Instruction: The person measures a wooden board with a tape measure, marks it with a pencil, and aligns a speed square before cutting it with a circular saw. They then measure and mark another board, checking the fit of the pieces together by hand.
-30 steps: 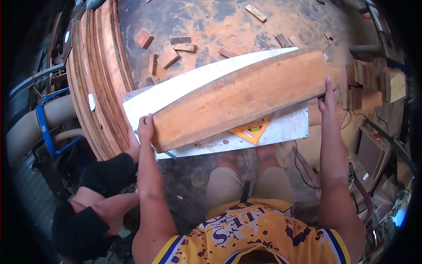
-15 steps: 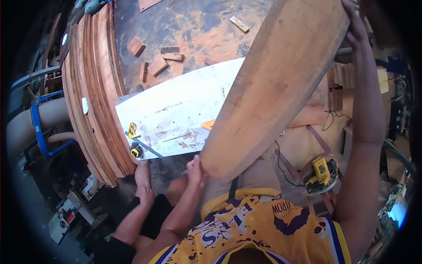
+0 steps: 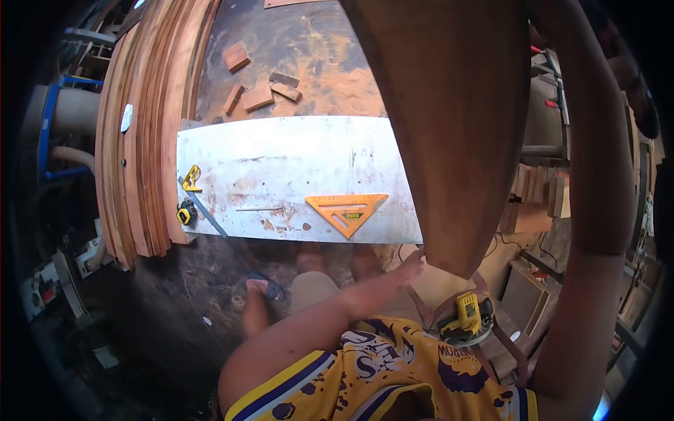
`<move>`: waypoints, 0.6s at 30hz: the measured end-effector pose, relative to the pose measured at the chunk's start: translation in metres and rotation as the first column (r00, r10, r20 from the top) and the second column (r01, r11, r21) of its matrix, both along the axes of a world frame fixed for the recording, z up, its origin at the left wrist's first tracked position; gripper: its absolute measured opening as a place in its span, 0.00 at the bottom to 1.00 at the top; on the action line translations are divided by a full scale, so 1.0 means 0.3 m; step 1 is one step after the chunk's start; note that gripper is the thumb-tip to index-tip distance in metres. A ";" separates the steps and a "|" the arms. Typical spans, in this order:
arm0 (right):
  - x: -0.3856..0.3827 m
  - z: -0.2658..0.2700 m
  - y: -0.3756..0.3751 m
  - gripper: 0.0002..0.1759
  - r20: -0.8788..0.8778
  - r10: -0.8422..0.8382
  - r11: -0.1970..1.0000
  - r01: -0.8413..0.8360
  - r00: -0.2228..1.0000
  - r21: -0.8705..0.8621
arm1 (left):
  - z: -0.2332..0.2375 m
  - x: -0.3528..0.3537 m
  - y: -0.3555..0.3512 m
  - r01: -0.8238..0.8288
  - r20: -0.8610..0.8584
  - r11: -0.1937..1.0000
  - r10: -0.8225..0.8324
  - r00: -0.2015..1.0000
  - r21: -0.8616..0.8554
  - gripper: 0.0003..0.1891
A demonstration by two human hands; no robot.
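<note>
A long wooden board [image 3: 456, 119] with curved edges stands steeply tilted in front of me, its narrow end low and its top running out of view. My left hand [image 3: 413, 268] is closed at the left edge of that low end. My right hand [image 3: 542, 15] is raised to the board's upper right edge, mostly in shade, its fingers partly hidden. To the left of the board, an orange speed square [image 3: 349, 210] lies on the white panel [image 3: 281, 147]. A yellow tape measure [image 3: 186, 212], a yellow-handled square [image 3: 192, 179] and a thin stick [image 3: 260, 208] lie there too.
Long curved planks [image 3: 151, 126] are stacked at the left. Small wood blocks [image 3: 258, 98] lie amid sawdust beyond the panel. A yellow power tool [image 3: 467, 317] sits low at the right, near cut timber [image 3: 533, 184]. A sandaled foot [image 3: 263, 286] shows on the floor.
The board has swung to the right and stands more upright, its face now darker. Both hands moved with it. The orange speed square has come fully into view.
</note>
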State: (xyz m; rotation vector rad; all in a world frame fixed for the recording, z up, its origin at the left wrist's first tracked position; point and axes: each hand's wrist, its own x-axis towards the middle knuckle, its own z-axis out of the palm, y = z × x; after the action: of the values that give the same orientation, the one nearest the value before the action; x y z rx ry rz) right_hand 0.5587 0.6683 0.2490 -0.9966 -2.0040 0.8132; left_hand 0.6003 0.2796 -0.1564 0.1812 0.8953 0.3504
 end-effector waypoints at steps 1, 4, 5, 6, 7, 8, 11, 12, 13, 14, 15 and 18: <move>-0.016 0.002 -0.061 0.30 0.029 -0.004 1.000 0.004 1.000 0.000 | -0.089 -0.048 0.028 -0.068 -0.076 0.931 0.102 0.992 0.358 0.37; 0.044 -0.007 -0.136 0.40 -0.052 0.173 0.984 -0.175 0.984 -0.042 | -0.113 -0.286 0.341 -0.355 0.088 0.322 0.620 0.780 0.878 0.46; 0.076 -0.079 -0.056 0.41 0.185 0.008 0.966 -0.056 0.983 0.253 | 0.220 -0.403 0.542 -0.571 0.331 0.308 0.572 0.751 0.761 0.48; 0.058 -0.070 -0.103 0.41 0.122 0.078 0.985 -0.096 0.989 0.145 | 0.193 -0.427 0.595 -0.669 0.516 0.149 0.524 0.678 0.728 0.48; 0.003 -0.058 -0.140 0.41 0.042 0.143 0.988 -0.145 0.989 0.053 | 0.226 -0.437 0.626 -0.602 0.415 0.355 0.476 0.775 0.715 0.44; -0.035 -0.054 -0.151 0.41 0.040 0.129 0.989 -0.131 0.991 0.066 | 0.182 -0.418 0.633 -0.467 0.208 0.300 0.611 0.764 0.832 0.41; -0.139 -0.137 -0.146 0.40 0.062 0.273 0.962 -0.270 0.960 -0.049 | -0.297 -0.414 0.577 0.450 -0.416 0.211 0.804 0.426 0.868 0.31; -0.212 -0.223 -0.132 0.46 0.070 0.245 0.967 -0.239 0.967 -0.085 | 0.027 -0.461 0.554 0.063 -0.278 0.287 0.813 0.511 0.956 0.20; -0.296 -0.327 -0.118 0.52 0.075 0.219 0.970 -0.208 0.973 -0.126 | 0.004 -0.462 0.514 0.339 -0.407 0.296 0.853 0.327 0.893 0.18; -0.365 -0.405 -0.104 0.57 0.026 0.242 0.952 -0.233 0.970 -0.198 | 0.027 -0.457 0.500 -0.168 -0.229 0.311 0.895 0.383 0.935 0.18; -0.433 -0.480 -0.098 0.62 -0.034 0.261 0.928 -0.260 0.965 -0.268 | 0.053 -0.460 0.486 -0.627 -0.058 0.272 0.939 0.340 0.730 0.18; -0.570 -0.717 -0.113 0.53 0.130 0.305 0.924 -0.260 0.944 -0.280 | 0.051 -0.490 0.485 -0.760 -0.161 0.193 0.980 0.117 0.621 0.23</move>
State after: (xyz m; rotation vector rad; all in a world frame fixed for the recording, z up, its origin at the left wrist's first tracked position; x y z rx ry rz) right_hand 0.3877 0.6343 0.0337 -0.9581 -2.2658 1.2089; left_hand 0.4532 0.4251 -0.1411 0.0625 1.4539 1.8105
